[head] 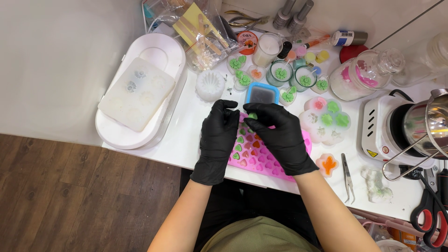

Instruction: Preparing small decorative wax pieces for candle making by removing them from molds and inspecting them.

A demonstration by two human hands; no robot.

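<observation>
Both my hands wear black gloves over a pink silicone mould tray [261, 161] with several small heart cavities, some filled green, orange or red. My right hand [279, 135] pinches a small green wax piece [252, 115] at the tray's far edge. My left hand [219, 135] rests on the tray's left end, fingers curled near the same piece. A small blue square mould [262, 93] with a dark filling sits just beyond my fingertips.
A white oval tray [140, 93] with a flat translucent mould lies at left. Green flower wax pieces [282, 73], small cups, a glass jar [364, 74], a flower-shaped mould [326, 119], a hot plate with a metal pot [410, 130], tweezers [346, 177] and scissors [431, 212] crowd the white table.
</observation>
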